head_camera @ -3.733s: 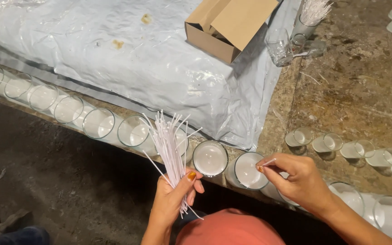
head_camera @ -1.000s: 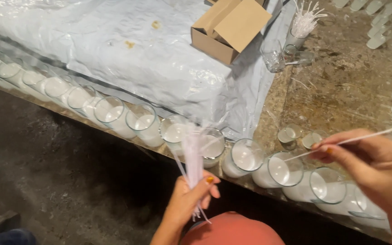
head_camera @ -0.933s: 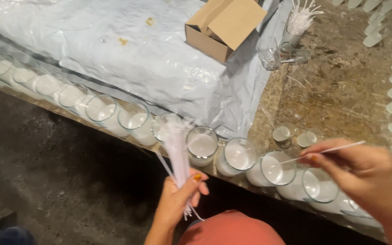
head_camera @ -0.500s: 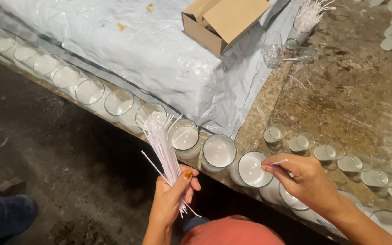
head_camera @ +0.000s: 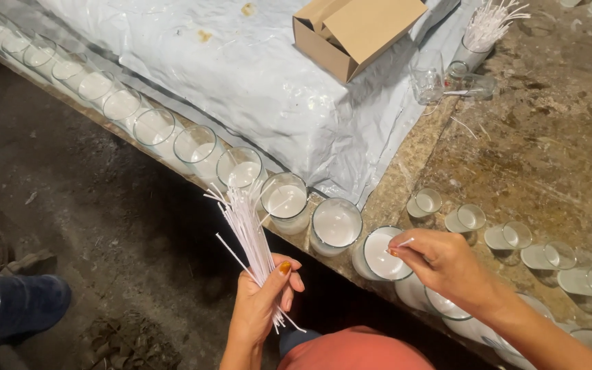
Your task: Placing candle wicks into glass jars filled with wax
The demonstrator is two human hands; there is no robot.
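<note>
My left hand grips a bundle of thin white wicks, held upright below the table's edge. My right hand pinches a single white wick with fingertips over a glass filled with white wax. That glass stands in a long row of wax-filled glasses running along the table's front edge, toward the upper left. The neighbouring glass sits just left of my right hand.
A silver plastic sheet covers a raised block with an open cardboard box on it. A glass holding more wicks stands at the back. Small wax-filled cups lie on the worn tabletop at right. A dark boot is on the floor.
My right hand, earlier raised to the right with a wick, has come down to the glass. The view shifted along the row; the left hand keeps its bundle.
</note>
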